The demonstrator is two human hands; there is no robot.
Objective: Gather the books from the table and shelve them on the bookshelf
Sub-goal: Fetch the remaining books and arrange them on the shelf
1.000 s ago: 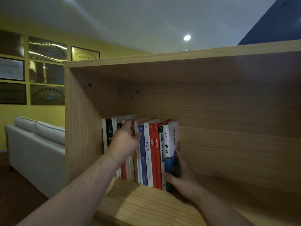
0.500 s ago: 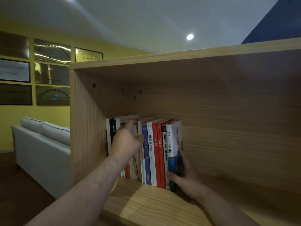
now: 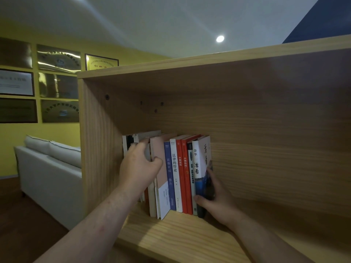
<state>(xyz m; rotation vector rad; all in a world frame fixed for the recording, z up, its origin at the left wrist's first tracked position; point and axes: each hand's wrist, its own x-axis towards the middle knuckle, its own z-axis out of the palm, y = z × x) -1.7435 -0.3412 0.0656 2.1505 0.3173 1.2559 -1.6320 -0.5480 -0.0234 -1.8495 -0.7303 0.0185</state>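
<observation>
A row of several books stands upright at the left end of the wooden bookshelf (image 3: pixel 190 238). My left hand (image 3: pixel 139 168) is among the left books, fingers over the pale ones (image 3: pixel 146 134) and thumb hooked on the spine edge of a pink-and-white book (image 3: pixel 161 190), which sticks out in front of the row. To its right stand a blue book (image 3: pixel 169 179), a white one and two red books (image 3: pixel 182 179). My right hand (image 3: pixel 214 201) clasps the rightmost white book with a blue cover picture (image 3: pixel 199 168), thumb at the spine's foot, fingers flat on its cover.
The shelf's left side panel (image 3: pixel 98 149) is close to the books. The board to the right of my right hand is bare wood. A white sofa (image 3: pixel 49 171) stands left of the shelf, below framed plaques (image 3: pixel 58 84) on a yellow wall.
My left hand has shifted on the left books and the pink-and-white book now juts forward from the row. My right hand stays against the rightmost book.
</observation>
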